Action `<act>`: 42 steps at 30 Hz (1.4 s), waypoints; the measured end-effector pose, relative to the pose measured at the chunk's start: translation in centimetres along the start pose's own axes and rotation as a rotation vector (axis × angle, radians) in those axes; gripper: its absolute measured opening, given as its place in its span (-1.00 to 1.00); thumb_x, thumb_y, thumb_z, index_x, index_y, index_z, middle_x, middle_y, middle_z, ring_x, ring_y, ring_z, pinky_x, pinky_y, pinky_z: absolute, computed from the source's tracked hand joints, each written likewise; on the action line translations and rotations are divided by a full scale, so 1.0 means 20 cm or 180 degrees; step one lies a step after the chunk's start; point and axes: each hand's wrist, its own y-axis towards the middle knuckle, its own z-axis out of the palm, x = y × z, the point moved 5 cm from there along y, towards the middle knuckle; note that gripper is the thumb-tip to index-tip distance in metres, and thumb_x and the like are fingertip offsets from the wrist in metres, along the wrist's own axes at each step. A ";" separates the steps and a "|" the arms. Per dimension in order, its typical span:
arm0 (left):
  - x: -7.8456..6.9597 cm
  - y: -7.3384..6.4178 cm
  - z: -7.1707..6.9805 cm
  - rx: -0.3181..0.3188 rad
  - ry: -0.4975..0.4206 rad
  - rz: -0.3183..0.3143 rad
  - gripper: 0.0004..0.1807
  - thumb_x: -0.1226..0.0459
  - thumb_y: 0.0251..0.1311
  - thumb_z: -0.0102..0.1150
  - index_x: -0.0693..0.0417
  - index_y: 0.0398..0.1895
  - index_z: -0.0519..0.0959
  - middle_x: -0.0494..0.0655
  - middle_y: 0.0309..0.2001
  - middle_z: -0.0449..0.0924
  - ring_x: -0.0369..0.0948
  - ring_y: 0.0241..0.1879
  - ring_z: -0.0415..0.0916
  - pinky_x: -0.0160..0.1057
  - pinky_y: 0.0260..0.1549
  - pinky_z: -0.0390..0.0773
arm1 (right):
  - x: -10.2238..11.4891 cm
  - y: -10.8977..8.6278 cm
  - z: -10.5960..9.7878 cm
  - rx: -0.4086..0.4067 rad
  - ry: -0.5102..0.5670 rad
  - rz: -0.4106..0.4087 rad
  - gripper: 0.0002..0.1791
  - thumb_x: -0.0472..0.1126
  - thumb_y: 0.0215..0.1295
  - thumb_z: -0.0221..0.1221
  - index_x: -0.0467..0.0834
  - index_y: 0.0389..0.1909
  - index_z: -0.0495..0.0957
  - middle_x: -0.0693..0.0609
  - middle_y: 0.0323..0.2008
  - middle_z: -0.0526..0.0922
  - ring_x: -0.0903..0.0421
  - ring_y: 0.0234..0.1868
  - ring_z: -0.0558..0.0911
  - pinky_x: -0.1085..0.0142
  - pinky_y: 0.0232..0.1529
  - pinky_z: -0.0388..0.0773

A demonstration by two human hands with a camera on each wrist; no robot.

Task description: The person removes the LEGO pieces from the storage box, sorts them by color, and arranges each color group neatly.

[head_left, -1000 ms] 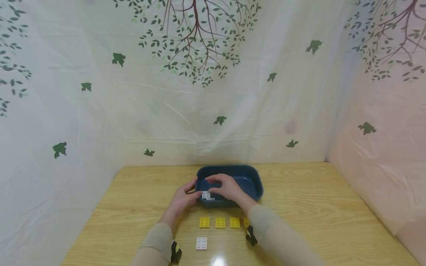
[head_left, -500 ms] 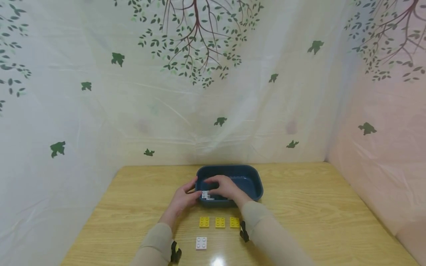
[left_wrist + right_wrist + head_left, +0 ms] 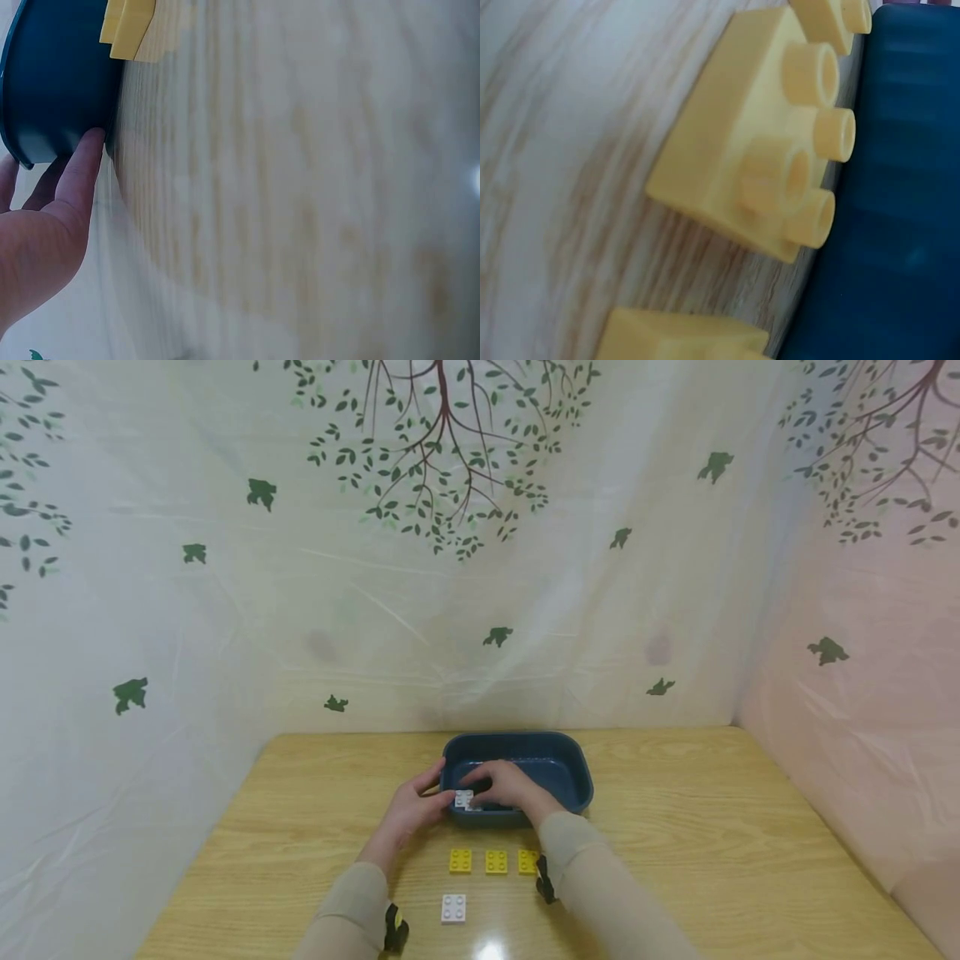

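Observation:
A dark blue bin [image 3: 555, 814] stands at the back of the table. My left hand [image 3: 416, 806] is at its left end, thumb extended along the near wall and fingers at the side. In the left wrist view, the left hand [image 3: 49, 232] touches the bin wall [image 3: 56, 82] with straight fingers. Inside the bin, my right hand [image 3: 510, 783] has its thumb and index finger apart, the dark inside showing between them. White toy building bricks [image 3: 463, 798] lie in the bin's front left corner, right beside that thumb. My other right fingertips are hidden.
Yellow bricks [image 3: 497, 862] stand in a row before the bin, the right end covered by the right sleeve [image 3: 592, 860]. Nearer is a single white brick [image 3: 453, 908]. The right wrist view shows a yellow brick [image 3: 712, 135] close to the bin wall [image 3: 892, 187].
My right hand has sunk lower into the bin, and its forearm has shifted left, covering the rightmost yellow brick. My left hand has stayed at the bin's end.

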 end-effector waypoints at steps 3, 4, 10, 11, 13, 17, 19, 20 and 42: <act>0.00 -0.01 0.00 0.0010 0.0020 0.0010 -0.27 0.32 0.25 0.30 -0.01 0.48 0.28 0.22 0.44 0.22 0.13 0.22 0.43 -0.09 -0.01 0.62 | 0.01 0.00 0.00 0.0011 -0.0066 -0.0019 -0.64 -0.22 0.08 0.47 -0.05 -0.04 0.74 0.09 -0.04 0.72 0.03 0.11 0.59 0.09 0.22 0.45; 0.00 -0.01 0.00 0.0009 0.0024 0.0012 -0.27 0.32 0.24 0.31 -0.01 0.48 0.29 0.23 0.44 0.22 0.13 0.22 0.43 -0.09 -0.01 0.62 | 0.01 0.00 0.00 0.0013 -0.0083 -0.0016 -0.64 -0.22 0.08 0.47 -0.05 -0.04 0.74 0.09 -0.04 0.72 0.03 0.10 0.59 0.09 0.22 0.46; -0.01 -0.02 0.00 -0.0018 0.0042 -0.0011 -0.27 0.32 0.24 0.31 -0.05 0.48 0.30 0.19 0.44 0.22 0.12 0.23 0.42 -0.09 0.00 0.62 | 0.03 -0.01 0.00 0.0016 -0.0201 0.0005 -0.64 -0.23 0.08 0.47 -0.07 -0.05 0.74 0.08 -0.05 0.72 0.03 0.09 0.60 0.11 0.22 0.45; -0.01 -0.03 0.00 -0.0018 0.0042 -0.0013 -0.27 0.32 0.24 0.31 -0.05 0.48 0.30 0.19 0.44 0.22 0.12 0.23 0.42 -0.09 0.00 0.62 | 0.03 -0.01 0.00 0.0020 -0.0221 0.0004 -0.64 -0.23 0.08 0.47 -0.07 -0.04 0.74 0.08 -0.05 0.72 0.02 0.09 0.60 0.11 0.22 0.45; -0.01 -0.04 0.01 -0.0011 0.0042 -0.0010 -0.28 0.33 0.25 0.30 -0.03 0.48 0.30 0.20 0.44 0.23 0.13 0.22 0.42 -0.09 -0.01 0.62 | 0.04 -0.02 0.00 0.0019 -0.0252 0.0003 -0.64 -0.23 0.08 0.46 -0.07 -0.05 0.74 0.08 -0.05 0.72 0.02 0.09 0.60 0.11 0.22 0.45; -0.02 -0.06 0.01 0.0012 0.0015 0.0007 -0.28 0.35 0.25 0.29 -0.02 0.48 0.30 0.22 0.44 0.23 0.12 0.21 0.43 -0.08 -0.01 0.62 | 0.07 -0.03 0.01 -0.0022 -0.0323 -0.0025 -0.67 -0.24 0.09 0.45 -0.07 -0.07 0.75 0.07 -0.09 0.73 0.03 0.04 0.61 0.11 0.19 0.47; -0.02 -0.07 0.01 0.0012 -0.0010 0.0001 -0.28 0.35 0.25 0.29 -0.02 0.48 0.30 0.22 0.43 0.23 0.12 0.21 0.43 -0.07 -0.01 0.62 | 0.07 -0.04 0.01 -0.0054 -0.0346 -0.0021 -0.69 -0.23 0.10 0.45 -0.07 -0.08 0.75 0.08 -0.11 0.74 0.03 0.02 0.62 0.11 0.17 0.48; -0.02 -0.07 0.01 0.0008 -0.0001 0.0001 -0.28 0.35 0.25 0.29 -0.03 0.47 0.30 0.22 0.43 0.23 0.11 0.21 0.43 -0.07 -0.02 0.62 | 0.08 -0.04 0.02 -0.0066 -0.0346 -0.0018 -0.70 -0.23 0.11 0.44 -0.07 -0.09 0.75 0.08 -0.11 0.74 0.04 0.01 0.62 0.11 0.17 0.49; -0.01 -0.06 -0.01 0.0041 0.0011 -0.0088 -0.29 0.34 0.24 0.31 -0.11 0.46 0.33 0.20 0.44 0.23 0.09 0.22 0.43 -0.10 -0.02 0.63 | 0.11 -0.06 0.01 -0.0172 -0.0440 -0.0030 -0.71 -0.28 0.13 0.42 -0.11 -0.09 0.74 0.06 -0.13 0.72 0.06 -0.04 0.62 0.13 0.13 0.51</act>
